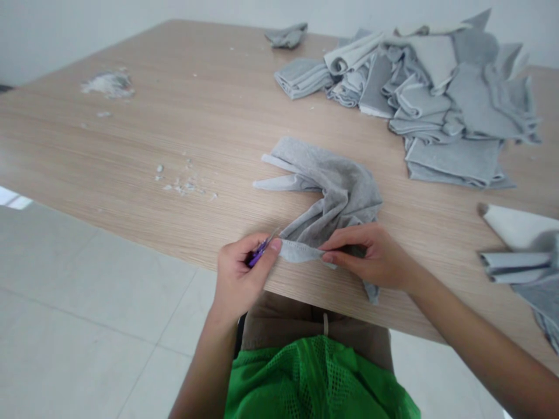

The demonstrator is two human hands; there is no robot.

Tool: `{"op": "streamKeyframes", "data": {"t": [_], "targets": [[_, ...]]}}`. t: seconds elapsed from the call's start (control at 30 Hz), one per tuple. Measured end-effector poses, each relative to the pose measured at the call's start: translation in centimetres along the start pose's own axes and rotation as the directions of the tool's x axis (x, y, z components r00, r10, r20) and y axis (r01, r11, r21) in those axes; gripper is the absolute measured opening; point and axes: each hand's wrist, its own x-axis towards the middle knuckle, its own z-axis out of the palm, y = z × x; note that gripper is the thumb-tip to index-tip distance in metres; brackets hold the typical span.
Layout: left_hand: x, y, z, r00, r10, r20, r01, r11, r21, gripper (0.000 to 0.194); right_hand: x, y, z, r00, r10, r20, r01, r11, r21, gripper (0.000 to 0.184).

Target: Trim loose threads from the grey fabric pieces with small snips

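A grey piece of cloth (pixel 345 186) lies crumpled near the table's front edge, its pale hemmed strip turned toward me. My left hand (pixel 244 270) is closed around small purple thread snips (pixel 258 251), whose thin metal blades point up beside the cloth. The left thumb and fingertips also pinch the left end of the hem. Further right along that hem, my right hand (pixel 371 253) grips the cloth between thumb and forefinger. Between both hands the strip is stretched out, showing a line of stitches.
A heap of folded grey cloths (pixel 437 93) covers the back right, with one small cloth (pixel 287 36) apart from it. More cloths (pixel 524 256) lie at the right edge. White thread scraps (pixel 186 185) are scattered left of centre, and a lint pile (pixel 109 84) sits farther back.
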Motion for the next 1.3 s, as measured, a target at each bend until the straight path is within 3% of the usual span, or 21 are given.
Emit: {"op": "streamKeyframes", "data": {"t": [0.07, 0.3, 0.37, 0.43, 0.53, 0.67, 0.87, 0.93, 1.13, 1.3], "targets": [[0.0, 0.2, 0.0, 1.0, 0.018, 0.018, -0.018, 1.0, -0.008, 0.011, 0.0, 0.2, 0.1, 0.999, 0.039, 0.012, -0.04, 0.998, 0.043, 0.008], [-0.8, -0.2, -1.6, 0.995, 0.032, 0.098, -0.01, 0.978, -0.208, 0.035, 0.0, 0.6, -0.2, 0.995, 0.104, 0.013, -0.104, 0.981, 0.164, 0.012], [-1.2, 0.7, -1.9, 0.998, 0.03, 0.048, -0.024, 0.994, -0.104, 0.038, 0.0, 0.6, -0.3, 0.994, 0.109, 0.022, -0.111, 0.975, 0.191, 0.014], [-1.3, 2.1, -1.6, 0.999, 0.051, 0.015, -0.053, 0.992, 0.112, 0.043, 0.0, 0.6, -0.4, 0.993, 0.11, 0.036, -0.115, 0.971, 0.211, 0.015], [-0.9, 4.1, -0.6, 0.988, 0.111, 0.112, -0.139, 0.946, 0.293, 0.043, 0.0, 0.6, -0.5, 0.992, 0.105, 0.066, -0.117, 0.967, 0.224, 0.018], [0.3, 4.7, 0.5, 0.949, 0.127, 0.289, -0.206, 0.943, 0.26, 0.019, 0.1, 0.7, -0.6, 0.992, 0.09, 0.09, -0.109, 0.966, 0.236, 0.02], [0.6, 3.8, 0.7, 0.947, 0.147, 0.286, -0.21, 0.957, 0.2, 0.014, -0.1, 0.8, -1.3, 0.988, -0.058, 0.146, 0.016, 0.96, 0.278, 0.016], [0.5, 3.6, 0.9, 0.952, 0.155, 0.263, -0.201, 0.966, 0.162, 0.014, -0.2, 0.6, -1.4, 0.989, -0.092, 0.114, 0.057, 0.96, 0.276, 0.02], [0.4, 2.9, 1.6, 0.96, 0.159, 0.228, -0.187, 0.977, 0.104, 0.011, -0.3, -0.6, 0.3, 0.981, -0.146, -0.128, 0.159, 0.983, 0.092, 0.029], [0.3, 2.6, 1.7, 0.961, 0.17, 0.217, -0.189, 0.979, 0.072, 0.011, -0.3, -1.6, 1.6, 0.965, -0.168, -0.203, 0.158, 0.985, -0.065, 0.009]]}}
